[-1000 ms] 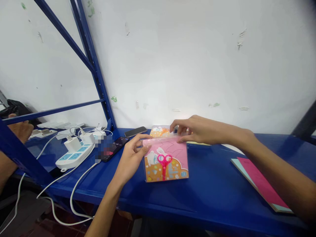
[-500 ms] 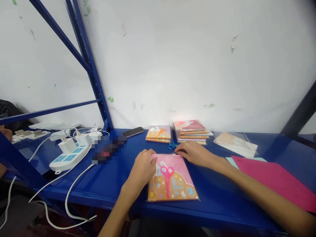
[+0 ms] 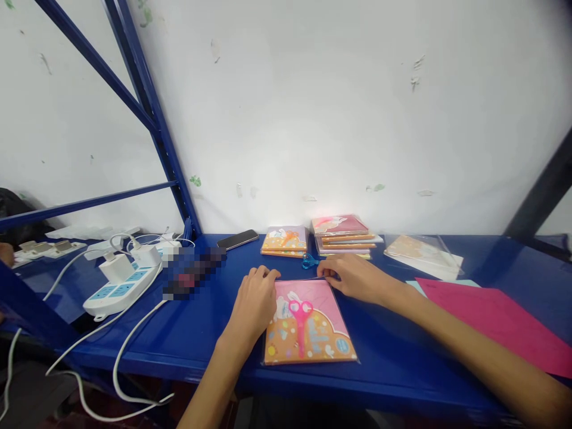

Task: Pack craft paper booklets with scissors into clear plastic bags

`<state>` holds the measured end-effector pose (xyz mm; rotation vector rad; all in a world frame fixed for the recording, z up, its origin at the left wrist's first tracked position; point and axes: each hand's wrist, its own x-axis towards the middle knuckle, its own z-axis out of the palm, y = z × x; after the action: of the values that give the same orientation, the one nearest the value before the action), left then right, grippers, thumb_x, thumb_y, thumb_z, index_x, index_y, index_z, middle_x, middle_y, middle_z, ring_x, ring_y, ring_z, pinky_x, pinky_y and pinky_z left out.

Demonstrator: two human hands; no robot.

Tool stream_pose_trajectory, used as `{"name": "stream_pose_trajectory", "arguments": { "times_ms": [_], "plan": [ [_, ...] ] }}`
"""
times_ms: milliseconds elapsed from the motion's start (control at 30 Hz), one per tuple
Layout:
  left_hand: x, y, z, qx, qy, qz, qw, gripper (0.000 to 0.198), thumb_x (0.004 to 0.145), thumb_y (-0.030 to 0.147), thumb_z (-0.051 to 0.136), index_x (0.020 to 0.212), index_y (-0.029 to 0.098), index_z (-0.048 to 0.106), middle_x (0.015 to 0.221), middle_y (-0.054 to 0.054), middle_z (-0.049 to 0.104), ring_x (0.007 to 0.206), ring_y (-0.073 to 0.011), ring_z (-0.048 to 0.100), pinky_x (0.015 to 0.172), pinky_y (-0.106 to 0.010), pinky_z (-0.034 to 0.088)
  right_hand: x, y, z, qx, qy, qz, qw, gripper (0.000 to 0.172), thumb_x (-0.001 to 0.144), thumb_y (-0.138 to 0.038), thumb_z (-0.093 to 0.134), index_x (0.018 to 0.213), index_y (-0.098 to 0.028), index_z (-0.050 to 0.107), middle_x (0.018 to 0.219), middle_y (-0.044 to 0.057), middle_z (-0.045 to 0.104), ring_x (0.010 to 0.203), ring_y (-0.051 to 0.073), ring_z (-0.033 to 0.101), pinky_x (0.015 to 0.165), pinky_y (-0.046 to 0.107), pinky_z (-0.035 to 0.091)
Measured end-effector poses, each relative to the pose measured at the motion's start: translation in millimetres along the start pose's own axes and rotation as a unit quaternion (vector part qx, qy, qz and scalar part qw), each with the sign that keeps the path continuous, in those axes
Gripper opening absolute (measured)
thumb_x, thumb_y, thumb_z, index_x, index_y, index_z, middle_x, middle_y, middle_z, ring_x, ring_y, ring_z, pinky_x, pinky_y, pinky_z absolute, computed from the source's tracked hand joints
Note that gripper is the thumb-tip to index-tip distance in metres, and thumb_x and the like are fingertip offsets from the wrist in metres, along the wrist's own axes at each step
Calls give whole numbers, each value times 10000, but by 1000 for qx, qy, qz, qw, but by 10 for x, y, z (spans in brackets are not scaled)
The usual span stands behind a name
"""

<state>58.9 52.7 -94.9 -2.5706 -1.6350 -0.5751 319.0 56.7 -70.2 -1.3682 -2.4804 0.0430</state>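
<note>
A pink and orange craft packet (image 3: 308, 333) in a clear sleeve, with pink scissors (image 3: 300, 322) inside, lies flat on the blue shelf (image 3: 384, 351). My left hand (image 3: 252, 304) rests on the packet's upper left corner, fingers curled on its top edge. My right hand (image 3: 353, 280) pinches the sleeve's top edge at the upper right corner. Small blue scissors (image 3: 308, 260) lie just beyond the packet.
Behind stand two stacks of similar packets (image 3: 286, 240) (image 3: 344, 232) and a clear bag (image 3: 422, 253). Red and light blue paper sheets (image 3: 496, 316) lie at the right. At the left are a phone (image 3: 236, 239), a blurred device, a white power strip (image 3: 120, 286) with chargers and cables.
The packet, held up tilted a second ago, now lies flat on the shelf. Both hands came down with it and now hold its top edge.
</note>
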Motion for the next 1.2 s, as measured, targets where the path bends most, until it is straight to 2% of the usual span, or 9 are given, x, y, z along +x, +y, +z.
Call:
{"name": "stream_pose_trajectory", "arguments": {
  "times_ms": [100, 200, 300, 433, 633, 867, 967, 1067, 1200],
  "plan": [
    [1, 22, -12, -20, 0, 34, 999, 344, 1010, 203, 428, 1253, 180, 669, 1209, -109, 684, 1136, -268, 593, 1005, -406, 441, -15, -42, -10, -2, 5, -9, 1000, 285, 850, -67, 532, 1033, -198, 706, 886, 50, 739, 756, 178, 635, 614, 267, 334],
    [3, 45, -7, -34, -7, 58, 998, 342, 1009, 324, 505, 1290, 200, 654, 1230, -90, 688, 1149, -258, 599, 984, -389, 460, -23, -68, 11, 4, 12, -23, 1000, 282, 818, -47, 518, 1003, -187, 679, 894, 54, 716, 742, 164, 597, 608, 263, 307],
    [1, 58, -1, -31, -9, 67, 997, 316, 1008, 285, 506, 1251, 182, 679, 1185, -102, 696, 1096, -274, 611, 933, -413, 469, -28, -71, 33, 4, 19, -27, 999, 268, 796, -42, 518, 974, -183, 661, 879, 51, 694, 739, 158, 571, 608, 262, 289],
    [-1, 70, -8, -24, -6, 71, 997, 311, 1025, 237, 439, 1085, 179, 739, 1082, -101, 709, 999, -271, 623, 860, -411, 467, -34, -60, 39, 5, 17, -22, 1000, 252, 788, -45, 525, 951, -186, 656, 862, 44, 680, 733, 151, 555, 602, 263, 271],
    [18, 68, 5, -29, -6, 73, 997, 305, 1004, 188, 452, 995, 169, 757, 1026, -105, 709, 960, -270, 623, 838, -407, 472, -31, -56, 16, -7, 2, -12, 1000, 222, 794, -72, 547, 935, -195, 668, 851, 36, 700, 735, 160, 577, 591, 264, 265],
    [-21, 71, -64, -67, -2, 80, 994, 301, 989, 173, 448, 916, 163, 739, 974, -95, 686, 954, -241, 615, 865, -374, 482, -46, -96, -25, -12, -8, -17, 1000, 263, 767, -60, 524, 924, -185, 694, 909, 64, 744, 818, 203, 645, 672, 278, 367],
    [-52, 121, -88, -88, -11, 99, 991, 305, 1002, 196, 424, 993, 172, 728, 1032, -79, 685, 978, -224, 609, 890, -367, 486, -39, -131, 7, 6, 10, -11, 1000, 307, 819, -79, 489, 999, -180, 716, 977, 80, 753, 894, 224, 665, 759, 304, 423],
    [-77, 180, -94, -92, -28, 133, 986, 321, 1013, 220, 408, 1155, 193, 695, 1149, -73, 667, 1049, -228, 592, 956, -397, 470, -25, -152, 67, 41, 16, -54, 998, 388, 821, -65, 480, 1117, -173, 707, 1107, 89, 742, 1011, 224, 662, 874, 319, 446],
    [-98, 211, -119, -67, -47, 140, 987, 369, 1011, 195, 355, 1198, 167, 672, 1164, -99, 643, 1054, -250, 580, 974, -446, 460, -16, -154, 106, 41, 12, -43, 998, 377, 778, -28, 477, 1020, -168, 731, 1010, 73, 764, 928, 218, 682, 816, 305, 457]
  ]
}}
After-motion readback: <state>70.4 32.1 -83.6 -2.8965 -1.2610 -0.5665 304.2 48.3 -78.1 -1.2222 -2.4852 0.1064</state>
